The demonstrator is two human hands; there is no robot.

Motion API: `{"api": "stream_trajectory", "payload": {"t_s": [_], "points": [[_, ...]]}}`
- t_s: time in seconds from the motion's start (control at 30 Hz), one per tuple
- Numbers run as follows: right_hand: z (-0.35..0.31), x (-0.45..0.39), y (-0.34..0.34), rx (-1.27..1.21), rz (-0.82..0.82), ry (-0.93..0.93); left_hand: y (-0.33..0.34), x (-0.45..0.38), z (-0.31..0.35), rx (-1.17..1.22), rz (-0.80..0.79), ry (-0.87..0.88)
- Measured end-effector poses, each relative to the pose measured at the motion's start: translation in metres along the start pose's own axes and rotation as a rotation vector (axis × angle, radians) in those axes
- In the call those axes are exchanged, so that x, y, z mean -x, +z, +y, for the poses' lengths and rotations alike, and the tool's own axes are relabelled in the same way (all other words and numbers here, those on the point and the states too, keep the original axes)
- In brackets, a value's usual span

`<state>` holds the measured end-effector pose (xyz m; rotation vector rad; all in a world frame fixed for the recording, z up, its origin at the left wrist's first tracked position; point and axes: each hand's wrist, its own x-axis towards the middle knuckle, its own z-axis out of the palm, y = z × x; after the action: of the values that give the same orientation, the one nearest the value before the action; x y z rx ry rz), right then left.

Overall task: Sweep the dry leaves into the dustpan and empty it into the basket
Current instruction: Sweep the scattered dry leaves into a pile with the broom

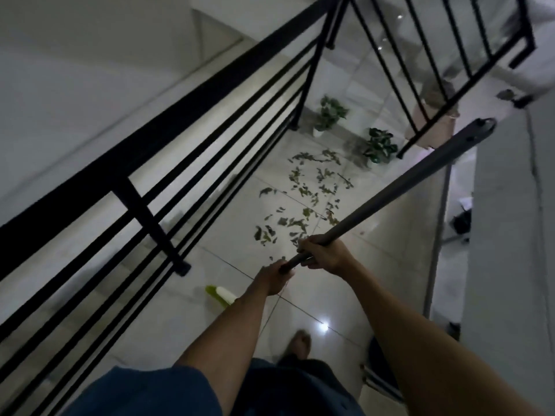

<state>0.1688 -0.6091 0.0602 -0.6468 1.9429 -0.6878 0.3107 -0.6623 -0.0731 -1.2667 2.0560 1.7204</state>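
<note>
Dry leaves (306, 193) lie scattered over the glossy tiled floor ahead of me, stretching from near my hands toward two potted plants. Both hands grip one long grey broom handle (399, 187) that slants up to the right. My left hand (274, 279) holds its lower part and my right hand (322, 255) holds it just above. The broom's green and white head (220, 295) shows beside my left forearm, low over the floor. A pinkish basket (432, 121) stands behind the far railing. No dustpan is visible.
A black metal railing (156, 163) runs along the left over a stairwell, and a second railing (444, 55) crosses the back. Two potted plants (329, 114) (380, 145) stand on the floor beyond the leaves. A grey wall (510, 235) closes the right. My bare foot (300, 345) is below.
</note>
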Motion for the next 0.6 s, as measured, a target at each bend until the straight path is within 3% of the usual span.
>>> {"api": "stream_trajectory", "payload": {"t_s": [0.23, 0.37, 0.43, 0.5, 0.57, 0.6], "points": [[-0.005, -0.079, 0.000, 0.041, -0.178, -0.010, 0.000, -0.060, -0.021, 0.118, 0.138, -0.052], [-0.004, -0.127, -0.029, 0.171, -0.176, -0.041, 0.020, -0.109, -0.009, 0.150, 0.232, -0.080], [-0.007, -0.156, -0.054, 0.385, -0.278, -0.012, 0.027, -0.131, 0.013, 0.194, 0.308, -0.104], [-0.012, -0.184, -0.085, 0.883, -0.502, -0.051, 0.035, -0.161, 0.035, 0.214, 0.384, -0.151], [-0.006, -0.207, -0.109, 1.381, -0.673, -0.347, 0.045, -0.192, 0.053, 0.270, 0.441, -0.202], [-0.004, -0.209, -0.115, 1.467, -0.701, -0.563, 0.053, -0.209, 0.049, 0.290, 0.436, -0.235]]}}
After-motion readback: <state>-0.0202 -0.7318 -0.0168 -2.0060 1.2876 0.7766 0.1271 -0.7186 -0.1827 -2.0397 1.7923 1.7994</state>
